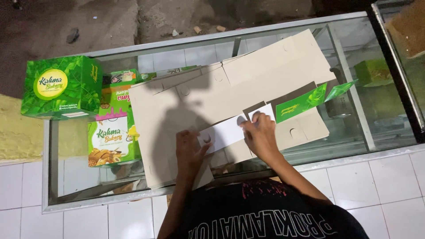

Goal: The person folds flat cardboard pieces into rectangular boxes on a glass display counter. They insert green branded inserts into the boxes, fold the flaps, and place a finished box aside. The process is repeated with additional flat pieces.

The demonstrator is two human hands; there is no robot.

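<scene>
I'm looking down at 2 hands working flat carton blanks on a glass-topped surface (354, 150). Step in hand, as I judge it: folding or lifting 1 flap of the top box blank (230, 88), which lies plain grey-beige side up, spread diagonally across the glass from lower left to upper right.

Left hand (189, 150) presses down w/ fingers curled onto a white flap (226, 132) near a half-round thumb notch. Right hand (261, 135) pinches the upper edge of the same white flap, fingers clenched on it. Next move prob. calls for keeping the left side pinned while the right side folds along the crease; can't tell the crease line exactly, shadow covers it.

Packages:
- 1 assembled green box (62, 86), leaf pattern, round yellow badge, stands at far left, off the glass edge.
- 1 flat printed blank (113, 132), green w/ white panel and pastry picture, lies left of the hands, partly under the grey blank.
- 1 green printed tab (301, 104) sticks out at right, just beside the right hand.
- Another green box (372, 71) shows dimly under the glass, upper right.
</scene>
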